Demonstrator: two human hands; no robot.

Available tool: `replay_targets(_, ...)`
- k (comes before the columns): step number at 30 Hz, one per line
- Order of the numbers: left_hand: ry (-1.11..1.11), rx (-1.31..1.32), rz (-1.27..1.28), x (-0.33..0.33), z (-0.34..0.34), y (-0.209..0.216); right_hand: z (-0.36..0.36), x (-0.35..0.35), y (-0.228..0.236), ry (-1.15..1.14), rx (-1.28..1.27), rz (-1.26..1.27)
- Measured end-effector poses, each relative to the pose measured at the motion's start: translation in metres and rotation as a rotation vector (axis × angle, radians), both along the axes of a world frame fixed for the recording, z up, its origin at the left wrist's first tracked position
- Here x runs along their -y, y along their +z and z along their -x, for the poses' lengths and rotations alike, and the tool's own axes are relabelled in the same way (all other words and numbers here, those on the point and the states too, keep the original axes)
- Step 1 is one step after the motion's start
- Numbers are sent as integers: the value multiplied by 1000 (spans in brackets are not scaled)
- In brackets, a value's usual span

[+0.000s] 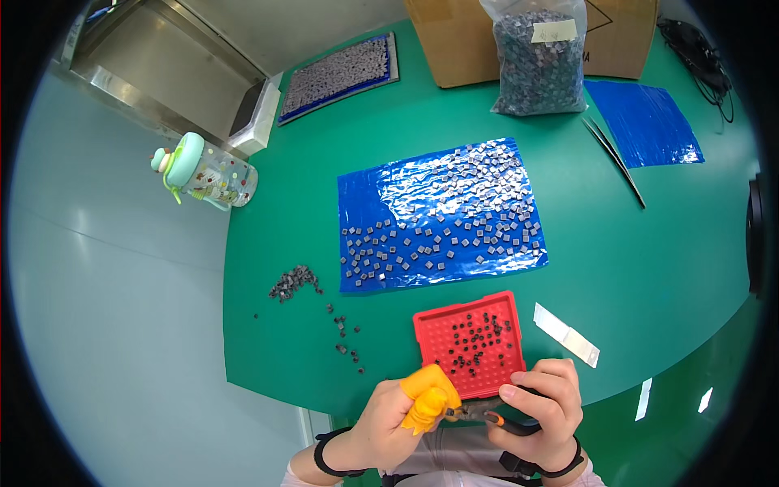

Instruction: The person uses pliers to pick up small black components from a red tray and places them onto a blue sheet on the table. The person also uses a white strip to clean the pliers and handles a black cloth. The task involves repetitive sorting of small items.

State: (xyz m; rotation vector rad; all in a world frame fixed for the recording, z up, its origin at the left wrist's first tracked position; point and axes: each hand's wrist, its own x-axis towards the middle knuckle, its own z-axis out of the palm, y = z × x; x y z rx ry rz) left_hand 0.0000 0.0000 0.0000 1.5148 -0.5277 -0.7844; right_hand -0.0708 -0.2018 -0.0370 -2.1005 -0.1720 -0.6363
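Near the bottom edge, my left hand (395, 424) wears yellow finger covers on its thumb and forefinger, which are pinched together. A small dark piece (450, 412) shows at those fingertips. My right hand (545, 406) is wrapped round pliers (507, 421) with orange and black handles. The jaws of the pliers point toward the left fingertips; whether they touch the piece is too small to tell. Just beyond both hands lies a red tray (419, 331) with a grid of dimples, holding many small black pieces (479, 341).
A blue sheet (361, 191) bears many small square pieces. Loose dark pieces (294, 282) lie left of it. Around stand a bottle (215, 172), a filled bag (540, 69) and a cardboard box (450, 49). Tweezers (614, 161) and a white strip (566, 334) lie at right.
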Motion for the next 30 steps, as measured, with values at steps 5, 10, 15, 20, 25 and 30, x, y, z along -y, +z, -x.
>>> replay_targets(5, 217, 154, 47, 10, 9, 9, 0, -6, 1, 4, -8, -85)
replay_targets(10, 192, 315, -11, 10, 16, 3, 0, -5, 1, 0, -9, -89)
replay_targets(15, 194, 439, 19, 14, 11, 5, 0, -3, 2, 24, -14, -67)
replay_targets(20, 109, 472, -141, 11, 4, 7, 1, -2, 1, 9, -25, -65)
replay_targets(25, 360, 85, 58, 24, 10, 9, 0, -1, 2, -1, -27, -69)
replay_targets(30, 364, 13, 314, 16, 9, 4, -1, -1, 1, -4, -33, -80)
